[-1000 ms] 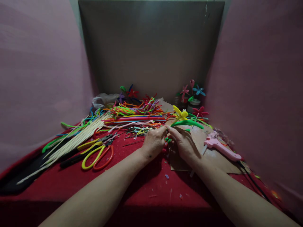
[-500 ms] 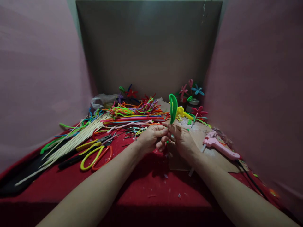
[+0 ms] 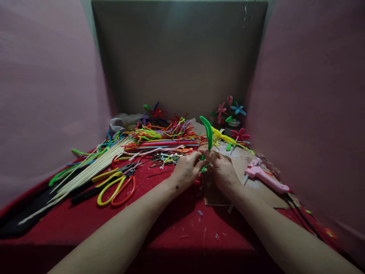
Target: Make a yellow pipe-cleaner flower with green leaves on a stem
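My left hand (image 3: 186,170) and my right hand (image 3: 221,170) meet over the red cloth (image 3: 159,224), fingers pinched round the green stem of a pipe-cleaner flower (image 3: 218,135). Its yellow bloom leans right above my right hand. A green leaf loop (image 3: 208,131) stands up from the stem just above my fingertips. Both hands are closed on the stem.
A heap of coloured pipe cleaners (image 3: 159,137) lies behind my hands. Wooden skewers (image 3: 85,171) and yellow-orange scissors (image 3: 116,188) lie at left. A pink glue gun (image 3: 265,177) rests on cardboard (image 3: 256,194) at right. Finished flowers (image 3: 230,110) stand at the back.
The flower has been turned in my fingers: the green leaf swung from lying flat rightward to standing upright, and the yellow bloom dropped to the right. My hands stayed in place.
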{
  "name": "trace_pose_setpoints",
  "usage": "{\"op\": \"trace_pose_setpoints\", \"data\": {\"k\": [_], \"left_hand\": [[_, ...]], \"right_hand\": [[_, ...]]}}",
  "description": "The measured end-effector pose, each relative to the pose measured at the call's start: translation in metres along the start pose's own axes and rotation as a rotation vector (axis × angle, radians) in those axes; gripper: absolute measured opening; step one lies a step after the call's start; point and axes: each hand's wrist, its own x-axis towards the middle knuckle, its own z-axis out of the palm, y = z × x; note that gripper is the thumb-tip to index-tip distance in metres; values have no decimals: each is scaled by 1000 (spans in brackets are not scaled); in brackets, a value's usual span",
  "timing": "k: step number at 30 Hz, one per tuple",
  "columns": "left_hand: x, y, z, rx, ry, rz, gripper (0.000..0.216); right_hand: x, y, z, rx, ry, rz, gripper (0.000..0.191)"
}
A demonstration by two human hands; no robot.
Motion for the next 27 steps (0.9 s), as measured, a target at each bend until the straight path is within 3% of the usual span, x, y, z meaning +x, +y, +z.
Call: {"op": "trace_pose_setpoints", "data": {"k": [3,11,17,24,27], "left_hand": [[-2,-4,3,178,54,60,14],[-2,0,2,-21,45,-10,25],[-3,0,3,-33,61,-28,20],[0,6,1,-410,-50,-221,19],[1,7,-2,-535,-106,-225,25]], "right_hand": [[0,0,0,-35,-32,-16,28],[-3,-5,1,-128,-35,-19,27],[-1,-3,2,-114,-28,-30,26],[-4,-9,3,-117,-135,-28,27],[-3,-10,2,-156,-168,-65,25]]}}
